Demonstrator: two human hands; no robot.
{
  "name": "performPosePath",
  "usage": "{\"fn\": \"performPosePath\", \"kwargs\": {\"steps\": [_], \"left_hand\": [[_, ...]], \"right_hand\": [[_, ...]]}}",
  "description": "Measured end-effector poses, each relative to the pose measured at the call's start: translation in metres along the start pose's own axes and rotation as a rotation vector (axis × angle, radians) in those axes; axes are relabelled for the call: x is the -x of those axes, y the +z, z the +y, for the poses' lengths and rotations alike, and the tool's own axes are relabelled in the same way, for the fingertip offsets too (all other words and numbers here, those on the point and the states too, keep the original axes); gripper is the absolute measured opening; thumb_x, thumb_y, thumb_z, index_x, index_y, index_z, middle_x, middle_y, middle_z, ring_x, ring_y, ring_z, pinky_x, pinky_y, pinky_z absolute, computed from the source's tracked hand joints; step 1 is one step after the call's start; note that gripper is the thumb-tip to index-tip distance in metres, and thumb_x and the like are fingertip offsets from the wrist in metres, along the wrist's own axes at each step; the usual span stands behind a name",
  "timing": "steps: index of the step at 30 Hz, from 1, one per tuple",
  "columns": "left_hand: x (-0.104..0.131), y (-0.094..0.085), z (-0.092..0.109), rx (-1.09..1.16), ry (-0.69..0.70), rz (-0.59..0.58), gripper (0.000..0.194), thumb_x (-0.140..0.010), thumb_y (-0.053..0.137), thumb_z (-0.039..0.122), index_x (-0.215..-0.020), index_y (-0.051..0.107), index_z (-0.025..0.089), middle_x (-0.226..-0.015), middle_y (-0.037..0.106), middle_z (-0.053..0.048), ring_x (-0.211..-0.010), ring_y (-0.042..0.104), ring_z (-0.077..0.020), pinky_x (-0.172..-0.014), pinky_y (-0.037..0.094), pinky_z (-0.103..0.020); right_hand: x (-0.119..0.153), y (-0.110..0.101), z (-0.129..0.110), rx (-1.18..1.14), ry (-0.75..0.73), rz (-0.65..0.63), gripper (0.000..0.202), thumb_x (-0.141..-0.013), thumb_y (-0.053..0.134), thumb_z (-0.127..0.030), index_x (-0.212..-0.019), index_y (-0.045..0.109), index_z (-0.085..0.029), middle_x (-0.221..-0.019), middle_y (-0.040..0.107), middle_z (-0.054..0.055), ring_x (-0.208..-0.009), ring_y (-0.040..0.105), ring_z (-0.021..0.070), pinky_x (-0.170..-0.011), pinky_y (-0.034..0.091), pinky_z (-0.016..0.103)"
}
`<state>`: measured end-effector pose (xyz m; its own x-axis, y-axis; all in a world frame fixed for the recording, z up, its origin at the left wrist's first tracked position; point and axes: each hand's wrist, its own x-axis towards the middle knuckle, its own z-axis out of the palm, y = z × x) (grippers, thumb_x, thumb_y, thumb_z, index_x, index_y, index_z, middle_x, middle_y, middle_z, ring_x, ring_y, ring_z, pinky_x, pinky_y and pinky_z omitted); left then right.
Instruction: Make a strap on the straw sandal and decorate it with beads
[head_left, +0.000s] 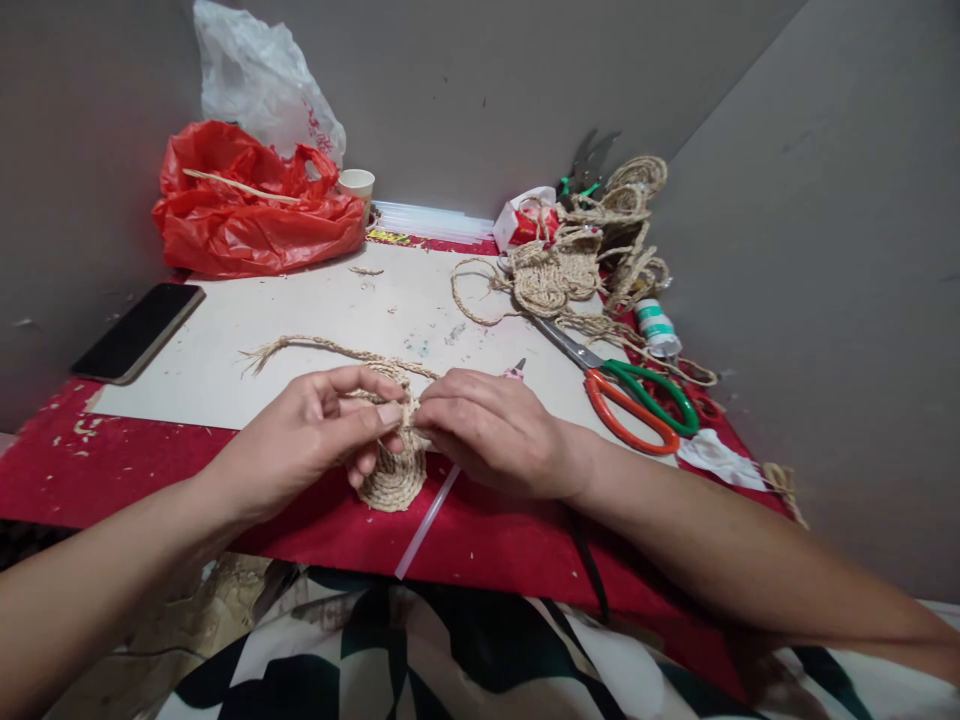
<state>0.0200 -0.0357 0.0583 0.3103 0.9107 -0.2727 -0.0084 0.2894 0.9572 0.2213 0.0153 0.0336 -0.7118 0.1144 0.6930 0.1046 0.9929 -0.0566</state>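
Observation:
A small coiled piece of braided straw (394, 485) stands at the table's front, between my two hands. My left hand (300, 440) pinches its upper part between thumb and fingers. From the right, my right hand (499, 430) presses its closed fingertips against the same piece; the exact grip is hidden. A loose braided straw cord (330, 346) with a frayed end trails behind it to the left. Past my right hand shows a dark pointed tip with a pink patterned collar (514, 371). A clear glue stick (427, 525) emerges below that hand, whose body covers what lies between.
Scissors (600, 375) with red and green handles lie at right, near woven straw pieces (555, 275) and a small white-green bottle (658, 328). At left are a phone (139, 332) and a red plastic bag (255, 225). A paper cup (358, 184) and clear sticks (435, 222) stand behind.

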Motion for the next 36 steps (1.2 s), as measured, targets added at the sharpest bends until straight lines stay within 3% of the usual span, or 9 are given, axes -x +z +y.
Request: {"fn": "performPosePath", "kwargs": {"steps": [2, 5, 9, 12, 18, 25, 29, 32, 36], "left_hand": [[0.005, -0.001, 0.002, -0.234, 0.182, 0.127, 0.033, -0.076, 0.071, 0.031, -0.105, 0.061, 0.019, -0.081, 0.069, -0.004, -0.06, 0.061, -0.0126, -0.058, 0.05, -0.024], [0.011, -0.003, 0.005, -0.642, 0.533, 0.322, 0.035, -0.073, 0.073, 0.027, -0.106, 0.064, 0.021, -0.103, 0.07, -0.007, -0.087, 0.066, -0.0191, -0.082, 0.051, -0.029], [0.01, 0.002, 0.008, -0.93, 0.822, 0.295, 0.02, -0.081, 0.065, 0.02, -0.1, 0.069, 0.023, -0.095, 0.074, -0.004, -0.084, 0.068, -0.0182, -0.082, 0.051, -0.028], [0.006, 0.007, 0.013, -0.986, 0.871, 0.282, 0.016, -0.084, 0.061, 0.017, -0.095, 0.07, 0.024, -0.085, 0.075, -0.002, -0.071, 0.068, -0.0154, -0.069, 0.05, -0.025], [0.003, 0.013, 0.017, -1.078, 0.936, 0.265, 0.015, -0.084, 0.059, 0.013, -0.091, 0.071, 0.019, -0.079, 0.074, -0.005, -0.068, 0.067, -0.0155, -0.066, 0.048, -0.024], [-0.003, 0.003, -0.003, -1.373, 1.044, 0.232, 0.015, -0.084, 0.053, 0.009, -0.093, 0.064, 0.013, -0.082, 0.07, -0.01, -0.073, 0.064, -0.0186, -0.07, 0.049, -0.028], [-0.006, -0.008, -0.015, -1.495, 1.128, 0.212, 0.018, -0.084, 0.052, 0.007, -0.101, 0.058, 0.009, -0.087, 0.068, -0.013, -0.078, 0.062, -0.02, -0.071, 0.052, -0.03], [-0.01, -0.016, -0.021, -1.505, 1.182, 0.253, 0.017, -0.085, 0.053, 0.006, -0.101, 0.056, 0.008, -0.082, 0.066, -0.011, -0.073, 0.061, -0.0188, -0.066, 0.052, -0.03], [-0.012, -0.025, -0.029, -1.458, 1.231, 0.275, 0.018, -0.084, 0.055, 0.005, -0.102, 0.055, 0.006, -0.082, 0.066, -0.012, -0.074, 0.061, -0.0184, -0.066, 0.054, -0.03]], "right_hand": [[-0.001, -0.002, -0.001, -0.048, 0.117, 0.025, 0.008, -0.092, 0.048, -0.012, -0.095, 0.054, -0.016, -0.081, 0.062, 0.007, -0.075, 0.057, 0.0153, -0.066, 0.049, 0.027], [-0.006, -0.009, -0.003, -0.172, 0.368, 0.033, 0.005, -0.091, 0.051, -0.014, -0.089, 0.054, -0.017, -0.079, 0.061, 0.004, -0.073, 0.056, 0.013, -0.067, 0.048, 0.025], [-0.015, -0.019, -0.008, -0.344, 0.54, 0.027, 0.005, -0.09, 0.055, -0.018, -0.085, 0.057, -0.016, -0.075, 0.06, 0.001, -0.067, 0.055, 0.0105, -0.063, 0.045, 0.023], [-0.02, -0.023, -0.009, -0.432, 0.59, 0.024, 0.006, -0.089, 0.057, -0.019, -0.083, 0.058, -0.016, -0.077, 0.061, 0.001, -0.068, 0.056, 0.0106, -0.062, 0.045, 0.022], [-0.023, -0.025, -0.012, -0.76, 0.871, 0.031, 0.014, -0.085, 0.064, -0.029, -0.081, 0.058, -0.016, -0.069, 0.058, -0.002, -0.059, 0.053, 0.0078, -0.052, 0.041, 0.02], [-0.02, -0.018, -0.012, -1.09, 1.089, 0.061, 0.024, -0.077, 0.072, -0.034, -0.077, 0.059, -0.014, -0.056, 0.048, -0.007, -0.045, 0.039, 0.0037, -0.04, 0.032, 0.016], [-0.018, -0.018, -0.012, -1.226, 1.131, 0.028, 0.02, -0.08, 0.068, -0.033, -0.083, 0.062, -0.014, -0.063, 0.053, -0.004, -0.048, 0.044, 0.0037, -0.043, 0.036, 0.015], [-0.015, -0.019, -0.008, -1.139, 1.176, -0.039, 0.016, -0.083, 0.061, -0.027, -0.092, 0.063, -0.014, -0.07, 0.058, -0.002, -0.053, 0.051, 0.0057, -0.048, 0.041, 0.017], [-0.012, -0.015, 0.007, -0.641, 1.177, -0.272, 0.013, -0.083, 0.056, -0.019, -0.084, 0.067, -0.012, -0.061, 0.058, -0.001, -0.05, 0.05, 0.0067, -0.048, 0.04, 0.018]]}}
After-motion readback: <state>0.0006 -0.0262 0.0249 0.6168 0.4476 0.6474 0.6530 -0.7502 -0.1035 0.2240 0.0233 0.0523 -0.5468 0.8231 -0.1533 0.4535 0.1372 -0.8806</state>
